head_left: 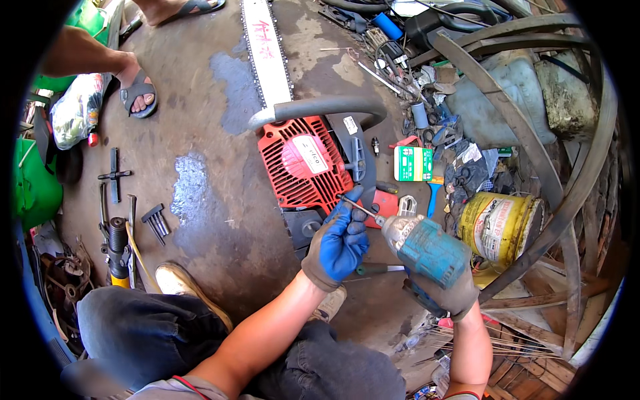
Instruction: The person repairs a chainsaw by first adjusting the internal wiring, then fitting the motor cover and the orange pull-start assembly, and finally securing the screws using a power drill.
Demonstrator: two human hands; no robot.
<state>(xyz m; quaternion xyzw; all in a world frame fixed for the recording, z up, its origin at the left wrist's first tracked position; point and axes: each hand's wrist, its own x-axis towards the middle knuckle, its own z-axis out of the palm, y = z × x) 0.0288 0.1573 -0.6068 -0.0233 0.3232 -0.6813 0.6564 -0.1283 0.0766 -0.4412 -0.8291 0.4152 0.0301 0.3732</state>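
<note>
A chainsaw (303, 163) with a red slotted cover lies on the floor, its white guide bar (265, 50) pointing away from me. My right hand (450, 291), in a grey glove, grips a teal cordless impact driver (430, 248). From its nose a long thin driver bit (360, 208) slants up and left toward the saw's lower right edge. My left hand (339, 245), in a blue and grey glove, has its fingers closed around the bit near its tip, beside the red cover. Whether the tip sits in a screw is too small to tell.
Left lie a black cross wrench (115, 175) and a T-handled tool set (156, 223). On the right are a green and white box (413, 164), a blue-handled brush (433, 197), a yellow bucket (497, 227) and curved strips (507, 110). Another person's sandaled foot (139, 90) stands upper left.
</note>
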